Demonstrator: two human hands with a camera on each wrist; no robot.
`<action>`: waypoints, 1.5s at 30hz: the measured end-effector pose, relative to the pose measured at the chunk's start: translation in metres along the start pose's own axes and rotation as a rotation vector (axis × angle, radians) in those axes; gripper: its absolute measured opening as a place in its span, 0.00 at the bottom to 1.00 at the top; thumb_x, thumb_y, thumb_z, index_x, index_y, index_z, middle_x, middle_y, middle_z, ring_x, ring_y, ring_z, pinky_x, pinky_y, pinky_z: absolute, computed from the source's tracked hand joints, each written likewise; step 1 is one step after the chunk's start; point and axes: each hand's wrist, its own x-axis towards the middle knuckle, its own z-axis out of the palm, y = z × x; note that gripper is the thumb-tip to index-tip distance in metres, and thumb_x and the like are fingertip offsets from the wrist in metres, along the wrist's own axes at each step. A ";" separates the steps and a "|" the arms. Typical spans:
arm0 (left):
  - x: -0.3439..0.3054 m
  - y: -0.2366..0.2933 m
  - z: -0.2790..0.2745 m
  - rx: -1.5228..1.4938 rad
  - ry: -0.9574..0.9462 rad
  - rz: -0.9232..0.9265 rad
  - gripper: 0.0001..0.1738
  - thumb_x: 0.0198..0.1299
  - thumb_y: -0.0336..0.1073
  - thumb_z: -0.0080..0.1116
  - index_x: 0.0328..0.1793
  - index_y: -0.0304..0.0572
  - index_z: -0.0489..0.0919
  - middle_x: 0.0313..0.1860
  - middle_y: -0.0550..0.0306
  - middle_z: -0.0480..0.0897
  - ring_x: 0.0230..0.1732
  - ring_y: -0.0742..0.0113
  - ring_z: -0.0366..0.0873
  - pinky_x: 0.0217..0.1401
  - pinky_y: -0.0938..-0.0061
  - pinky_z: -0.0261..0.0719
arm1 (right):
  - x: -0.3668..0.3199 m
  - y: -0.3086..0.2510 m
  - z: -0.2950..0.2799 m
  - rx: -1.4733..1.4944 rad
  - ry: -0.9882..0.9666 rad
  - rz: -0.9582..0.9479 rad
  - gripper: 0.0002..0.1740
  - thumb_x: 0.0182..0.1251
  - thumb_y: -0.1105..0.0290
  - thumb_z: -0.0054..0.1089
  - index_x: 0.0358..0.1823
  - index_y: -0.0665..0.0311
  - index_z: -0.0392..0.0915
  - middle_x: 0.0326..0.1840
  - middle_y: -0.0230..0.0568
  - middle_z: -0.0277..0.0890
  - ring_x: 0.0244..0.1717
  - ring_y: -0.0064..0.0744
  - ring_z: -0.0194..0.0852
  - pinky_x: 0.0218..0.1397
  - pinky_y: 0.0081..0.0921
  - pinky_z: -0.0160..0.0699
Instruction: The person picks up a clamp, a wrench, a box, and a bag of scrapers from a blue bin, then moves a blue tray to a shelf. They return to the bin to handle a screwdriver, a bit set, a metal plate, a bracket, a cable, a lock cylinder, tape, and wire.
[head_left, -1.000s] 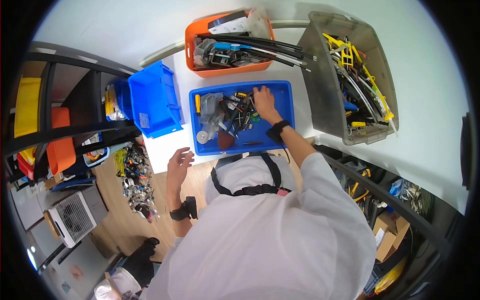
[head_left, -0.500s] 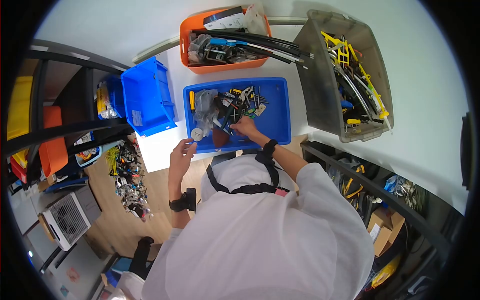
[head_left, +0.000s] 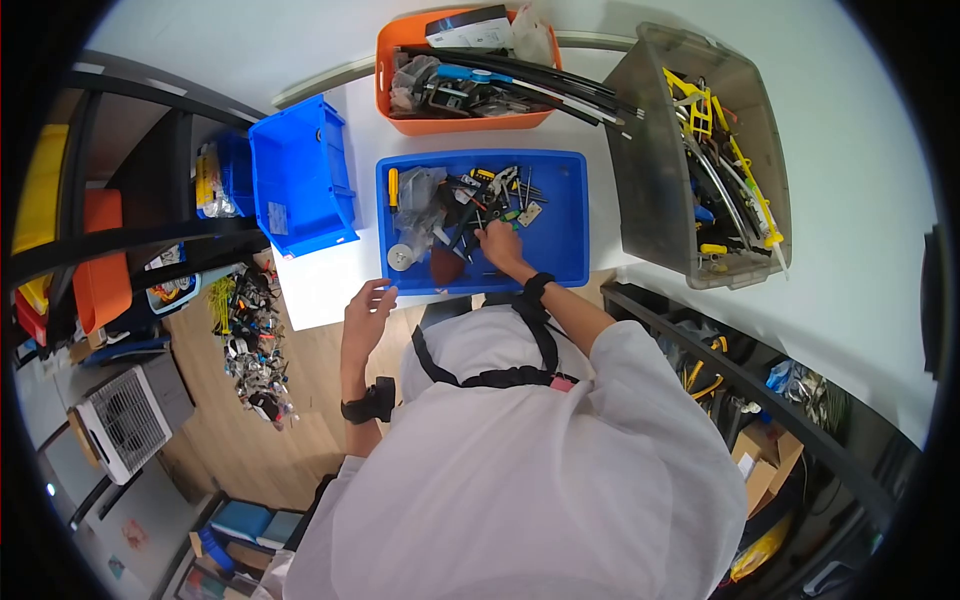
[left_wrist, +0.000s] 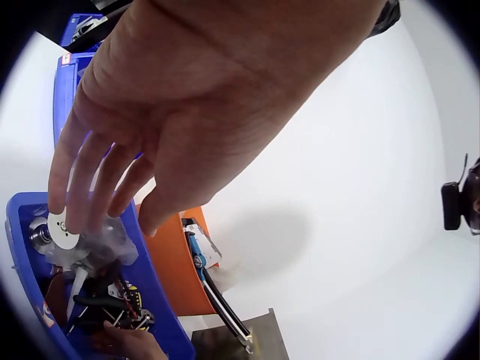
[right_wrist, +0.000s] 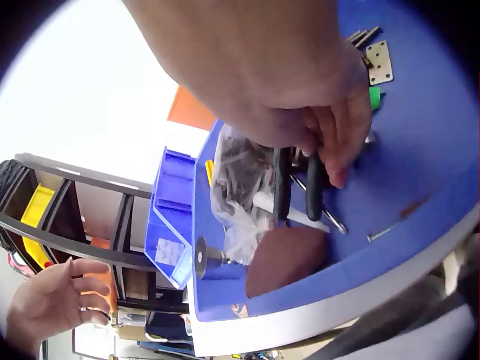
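Observation:
In the head view, my right hand (head_left: 502,246) reaches into a blue tray (head_left: 565,240), over a heap of small tools and hardware. The right wrist view shows its thumb and fingers pinching one black handle (right_wrist: 315,191) of what look like pliers; their head is hidden under the hand. A second black handle (right_wrist: 282,184) lies alongside. Close by are a brown-red wedge-shaped piece (right_wrist: 285,261), a white tube (right_wrist: 289,212) and a clear plastic bag (right_wrist: 234,180). My left hand (head_left: 368,318) hovers at the tray's front left corner, fingers loosely spread, holding nothing.
An orange basket (head_left: 460,124) with rods and parts stands behind the tray. To the right is a tall grey bin (head_left: 650,170) of tools; to the left, a blue bin (head_left: 300,190). A white disc (head_left: 400,257) and yellow-handled screwdriver (head_left: 393,188) lie along the tray's left side.
My right hand moved from the tray's far right part toward its front middle, then slightly back onto the black handles. A tan plate with holes came into sight. The left hand stayed near the corner.

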 end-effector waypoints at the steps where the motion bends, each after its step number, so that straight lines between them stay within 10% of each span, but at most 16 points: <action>1: 0.000 -0.001 0.000 0.025 -0.011 -0.007 0.22 0.69 0.44 0.62 0.61 0.36 0.80 0.44 0.49 0.87 0.44 0.65 0.86 0.45 0.73 0.82 | 0.003 0.005 0.001 -0.002 -0.001 -0.004 0.23 0.70 0.54 0.63 0.28 0.70 0.83 0.23 0.46 0.84 0.28 0.42 0.87 0.36 0.41 0.83; 7: 0.008 0.015 0.005 0.061 -0.010 0.049 0.19 0.67 0.42 0.64 0.59 0.38 0.82 0.43 0.46 0.88 0.44 0.62 0.87 0.48 0.70 0.82 | -0.010 -0.009 -0.081 0.151 -0.350 -0.101 0.18 0.71 0.62 0.61 0.30 0.71 0.83 0.26 0.48 0.84 0.33 0.48 0.85 0.37 0.39 0.82; 12: 0.016 0.068 0.015 0.131 0.007 0.269 0.16 0.67 0.36 0.63 0.58 0.40 0.82 0.42 0.47 0.88 0.43 0.62 0.87 0.48 0.70 0.82 | -0.048 -0.047 -0.165 -0.030 -0.203 -0.649 0.15 0.67 0.60 0.64 0.31 0.66 0.84 0.28 0.48 0.82 0.33 0.53 0.82 0.38 0.44 0.80; 27: -0.025 0.179 0.019 -0.012 -0.065 0.616 0.10 0.59 0.24 0.67 0.48 0.35 0.86 0.37 0.52 0.88 0.36 0.66 0.87 0.43 0.75 0.82 | -0.129 -0.111 -0.269 0.233 0.317 -0.988 0.11 0.56 0.66 0.75 0.30 0.62 0.81 0.47 0.31 0.83 0.28 0.30 0.82 0.28 0.25 0.75; 36: -0.030 0.179 0.010 -0.078 -0.015 0.825 0.09 0.57 0.23 0.70 0.44 0.35 0.86 0.38 0.53 0.88 0.37 0.68 0.86 0.43 0.77 0.82 | -0.134 -0.121 -0.282 0.294 0.422 -1.064 0.11 0.54 0.70 0.76 0.30 0.62 0.80 0.53 0.35 0.80 0.30 0.26 0.84 0.28 0.22 0.77; 45: 0.006 0.146 0.032 -0.235 0.006 0.397 0.26 0.69 0.37 0.63 0.69 0.35 0.73 0.50 0.48 0.87 0.42 0.67 0.86 0.48 0.74 0.84 | -0.083 -0.111 -0.255 0.354 0.281 -0.717 0.09 0.62 0.68 0.70 0.37 0.66 0.84 0.51 0.38 0.81 0.34 0.37 0.83 0.38 0.30 0.81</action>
